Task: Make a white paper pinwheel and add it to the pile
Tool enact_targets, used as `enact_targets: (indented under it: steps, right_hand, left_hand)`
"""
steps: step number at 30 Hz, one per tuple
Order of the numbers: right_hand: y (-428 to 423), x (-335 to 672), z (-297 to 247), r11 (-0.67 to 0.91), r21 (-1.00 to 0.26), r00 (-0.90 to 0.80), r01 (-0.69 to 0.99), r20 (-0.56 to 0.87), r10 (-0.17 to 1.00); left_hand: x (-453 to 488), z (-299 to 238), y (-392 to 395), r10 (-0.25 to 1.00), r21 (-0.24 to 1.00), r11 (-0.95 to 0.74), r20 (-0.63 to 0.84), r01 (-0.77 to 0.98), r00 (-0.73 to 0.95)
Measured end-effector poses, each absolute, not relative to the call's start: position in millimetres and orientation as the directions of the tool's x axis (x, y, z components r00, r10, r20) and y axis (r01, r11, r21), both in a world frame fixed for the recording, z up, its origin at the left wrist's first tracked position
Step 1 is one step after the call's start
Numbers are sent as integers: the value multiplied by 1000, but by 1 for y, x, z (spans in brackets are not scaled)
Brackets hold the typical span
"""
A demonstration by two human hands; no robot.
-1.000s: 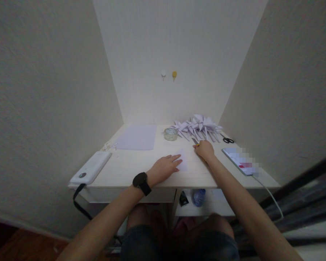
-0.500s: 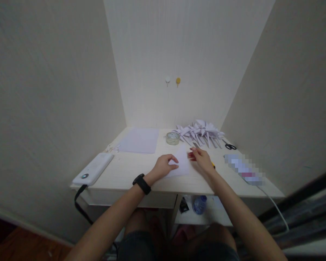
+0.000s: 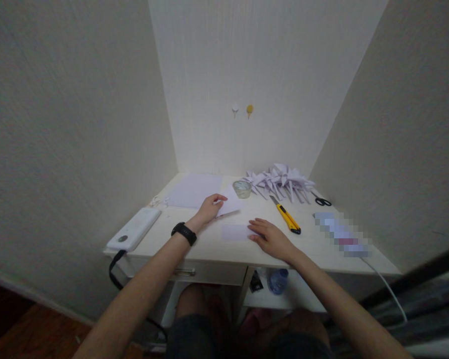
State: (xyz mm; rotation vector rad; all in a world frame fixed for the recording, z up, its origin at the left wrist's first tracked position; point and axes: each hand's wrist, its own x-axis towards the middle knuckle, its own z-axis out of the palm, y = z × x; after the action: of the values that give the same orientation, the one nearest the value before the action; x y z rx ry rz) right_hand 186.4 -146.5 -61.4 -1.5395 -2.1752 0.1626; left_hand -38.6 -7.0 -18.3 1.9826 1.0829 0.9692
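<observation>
My left hand (image 3: 209, 208), with a black watch on its wrist, pinches a white sheet of paper (image 3: 230, 200) that is tilted up off the desk. Fingers out and apart, my right hand (image 3: 270, 238) rests at the right end of a smaller rectangular piece of paper (image 3: 233, 232) lying flat. A yellow utility knife (image 3: 287, 218) with its blade out lies just beyond the right hand. Behind the lifted sheet stands a roll of clear tape (image 3: 242, 189).
Folded paper pinwheels (image 3: 284, 179) are heaped at the back right, near black scissors (image 3: 323, 201). Larger paper sheets (image 3: 190, 189) lie at back left. A white power bank (image 3: 134, 229) with a cable sits at left; a blurred-out device (image 3: 340, 234) lies at right.
My left hand has moved left and away from me with the larger sheet, uncovering the smaller piece. My right hand has come down onto that piece, and the utility knife is now fully visible.
</observation>
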Motion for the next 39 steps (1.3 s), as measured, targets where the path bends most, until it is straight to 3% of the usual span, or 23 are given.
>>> enact_targets:
  steps: [4,7,11,15,24,27,31,35,39]
  right_hand:
    - [-149,195,-56,364,-363,-243,858,338,909]
    - [-149,203,-47,330,-361,-221,872,310,925]
    - [-145,215,-37,239,-350,-178,906,198,964]
    - [-142,224,-34,113,-324,-81,939,110,991]
    - [-136,228,-36,130,-326,-109,937,82,991]
    - [-135,227,-34,96,-353,-90,931,32,995]
    - [-132,223,-29,78,-324,-95,943,-35,995]
    - [-131,216,-22,116,-248,-135,962,-60,989]
    - [-132,209,-16,144,-216,-163,966,-70,984]
  left_hand:
    - [-57,-23,18,823,486,-568,353,664,446]
    - [-71,-22,25,786,292,-617,285,731,549]
    - [-81,-20,23,780,189,-625,199,757,594]
    - [-84,-22,25,732,125,-676,229,726,642]
    - [-76,-29,20,694,57,-686,350,726,629]
    - [-57,-27,9,615,141,-771,418,621,669]
    - [-20,-26,-4,518,300,-851,342,431,784]
    - [15,-30,-6,383,285,-905,220,316,897]
    - [31,-34,-2,310,267,-931,217,249,926]
